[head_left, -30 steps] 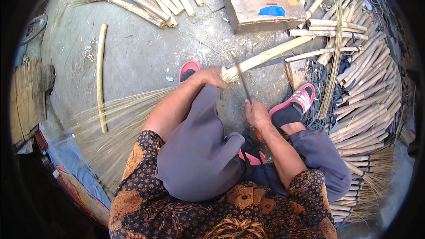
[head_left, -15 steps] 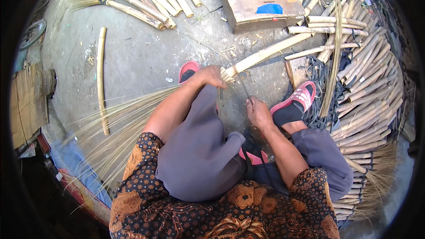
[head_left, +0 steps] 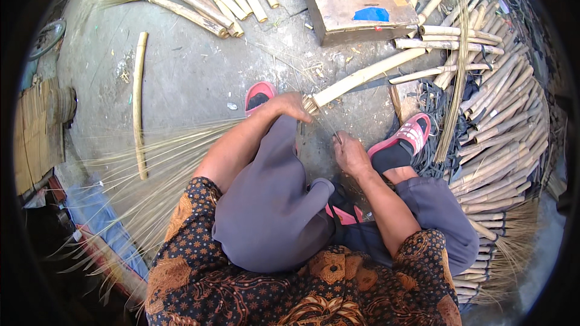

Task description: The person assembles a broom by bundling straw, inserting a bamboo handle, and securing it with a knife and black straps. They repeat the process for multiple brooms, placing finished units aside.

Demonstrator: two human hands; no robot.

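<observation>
My left hand is closed round the bound end of a broom, where thin straw bristles meet a pale bamboo handle. The bristles fan out to the lower left beneath my left forearm, and the handle points to the upper right. My right hand is closed, lower and to the right. It grips a thin dark strip that stretches up toward the broom's bound end. Whether this is cord or rubber is too fine to tell.
A wooden box stands ahead. Finished brooms lie at the far left, near a single bamboo stick. Stacked bamboo handles, black strips and a straw bundle lie on the right. My pink sandals flank the work.
The broom has turned slightly: its handle shows a different face and the bristles have swung lower and spread. My right hand has shifted slightly left and up, with the strip still stretched.
</observation>
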